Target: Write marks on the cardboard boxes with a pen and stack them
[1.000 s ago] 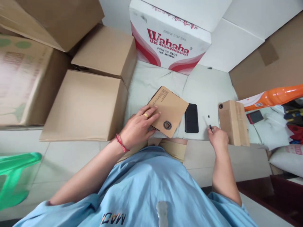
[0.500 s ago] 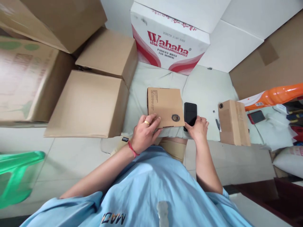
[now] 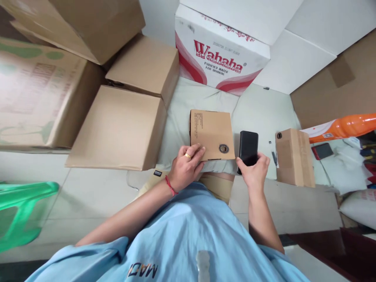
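Observation:
A small flat brown cardboard box (image 3: 212, 131) with printed lines and a round dark mark lies on the pale covered table. My left hand (image 3: 188, 166), wearing a gold ring and a red wrist string, grips its near left corner, fingers curled on top and thumb along the front edge. Just right of the box is a black smartphone (image 3: 248, 145), its dark face up. My right hand (image 3: 254, 170) clasps the phone's near end, thumb on its left side and fingers on its right. A narrow gap separates phone and box.
Farther right stand a taped cardboard box (image 3: 293, 156), a small dark knife-like strip (image 3: 274, 159) and an orange bottle-shaped object (image 3: 349, 127). A white Wahaha carton (image 3: 220, 55) backs the table. Large cardboard boxes (image 3: 117, 125) fill the left, above a green stool (image 3: 23, 215).
My right hand has moved the phone to the right, away from the small box, and its fingers now hold both sides. My left hand stays on the box; the view has shifted slightly.

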Action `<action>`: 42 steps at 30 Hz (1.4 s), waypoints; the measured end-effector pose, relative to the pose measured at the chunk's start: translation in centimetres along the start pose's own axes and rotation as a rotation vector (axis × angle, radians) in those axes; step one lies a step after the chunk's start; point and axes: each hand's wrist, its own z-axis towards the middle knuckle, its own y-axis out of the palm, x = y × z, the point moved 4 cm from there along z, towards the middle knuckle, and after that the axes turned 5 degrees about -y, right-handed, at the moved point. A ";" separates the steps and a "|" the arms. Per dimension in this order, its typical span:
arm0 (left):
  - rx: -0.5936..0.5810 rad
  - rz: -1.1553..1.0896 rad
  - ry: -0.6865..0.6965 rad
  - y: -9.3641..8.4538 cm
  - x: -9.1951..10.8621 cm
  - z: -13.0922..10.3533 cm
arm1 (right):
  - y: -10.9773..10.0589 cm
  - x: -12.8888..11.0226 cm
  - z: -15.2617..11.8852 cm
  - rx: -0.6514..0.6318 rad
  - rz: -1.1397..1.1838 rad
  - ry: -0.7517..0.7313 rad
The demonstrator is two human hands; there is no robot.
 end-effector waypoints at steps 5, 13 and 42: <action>0.002 -0.010 -0.016 0.4 0.0 -0.1 | -2.5 -4.0 -3.8 0.042 0.090 -0.241; 0.032 0.048 0.029 0.1 0.4 0.2 | -0.7 -8.0 -6.8 0.002 0.159 -0.383; 0.106 -0.263 -0.513 -1.3 -3.2 -1.9 | 0.9 3.0 0.3 -0.109 -0.052 -0.089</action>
